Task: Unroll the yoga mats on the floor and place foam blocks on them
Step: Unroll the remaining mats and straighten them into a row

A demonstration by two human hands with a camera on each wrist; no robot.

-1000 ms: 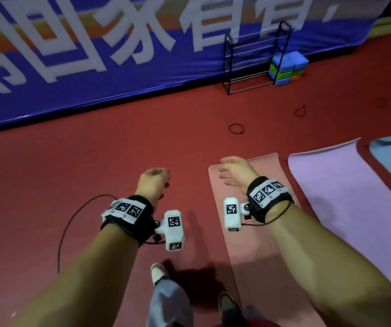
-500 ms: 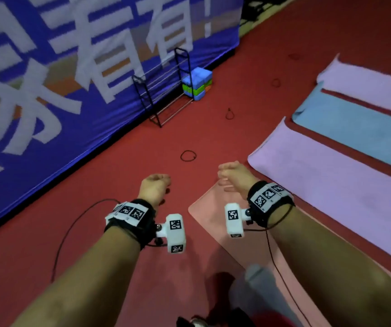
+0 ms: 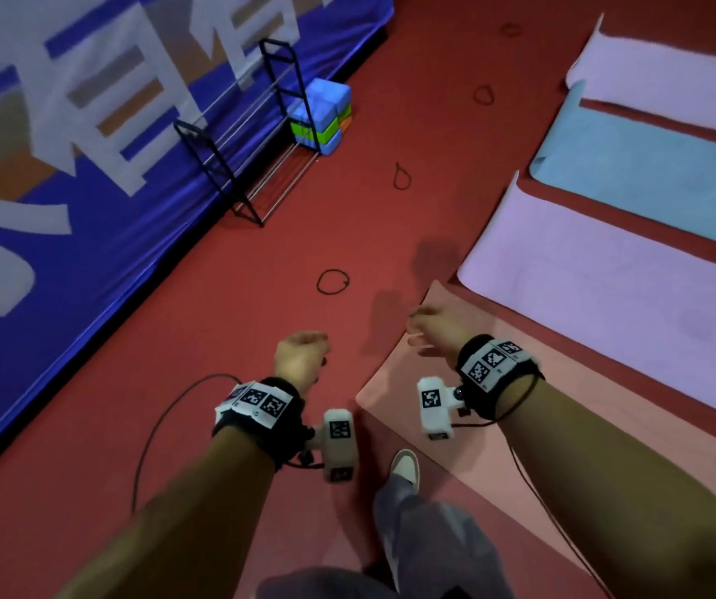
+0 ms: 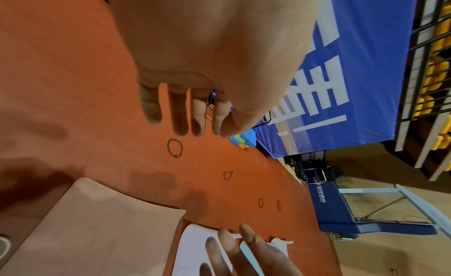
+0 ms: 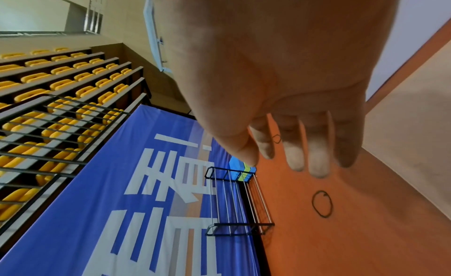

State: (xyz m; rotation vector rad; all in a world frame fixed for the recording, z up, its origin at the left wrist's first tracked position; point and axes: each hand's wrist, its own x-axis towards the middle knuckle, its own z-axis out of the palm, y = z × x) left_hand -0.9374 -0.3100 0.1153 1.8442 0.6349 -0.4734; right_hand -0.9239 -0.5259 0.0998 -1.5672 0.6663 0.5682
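Several yoga mats lie flat side by side on the red floor at the right: a pink mat (image 3: pixel 442 425) nearest me, then a lilac mat (image 3: pixel 607 304), a light blue mat (image 3: pixel 658 170) and another lilac mat (image 3: pixel 671 75). A stack of blue, green and orange foam blocks (image 3: pixel 324 116) stands by the blue banner, beside a black wire rack (image 3: pixel 257 136). My left hand (image 3: pixel 302 358) hangs over the bare floor with loosely curled fingers, holding nothing. My right hand (image 3: pixel 432 328) floats above the pink mat's far corner, fingers relaxed and empty.
A blue banner with white characters (image 3: pixel 67 175) runs along the left. Several black elastic loops (image 3: pixel 333 281) lie scattered on the floor between the rack and the mats. A thin black cable (image 3: pixel 153 430) trails on the floor at the left. My shoe (image 3: pixel 406 464) steps beside the pink mat.
My view has swung and moved forward along the mats' ends; the rack and foam blocks are nearer now. Both hands stay raised and empty.
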